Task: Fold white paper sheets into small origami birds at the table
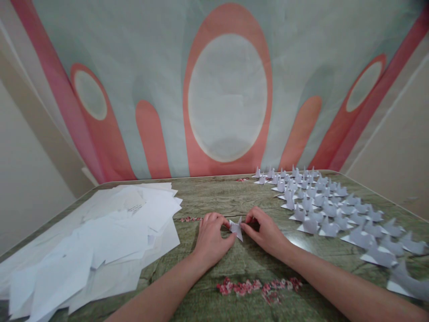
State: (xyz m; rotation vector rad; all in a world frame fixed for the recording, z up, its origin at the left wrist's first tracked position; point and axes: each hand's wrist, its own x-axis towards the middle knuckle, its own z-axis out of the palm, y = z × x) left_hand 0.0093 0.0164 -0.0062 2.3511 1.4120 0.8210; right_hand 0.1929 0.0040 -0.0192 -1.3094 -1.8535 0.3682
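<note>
Folded paper (236, 229) in pinch grip, left hand (214, 236) and right hand (264, 230), beyond edge of sheets (114, 233).

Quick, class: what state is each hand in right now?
Left hand: touching the white origami figure; grip unclear.
Right hand: pinching its right side.

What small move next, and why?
I'd probably steady the folded paper with the left hand and gently adjust its near edge with the right hand. Fingers of both hands are at its opposite sides, and it is off by itself between them, while the paper birds stand to the right with raised points.
</note>
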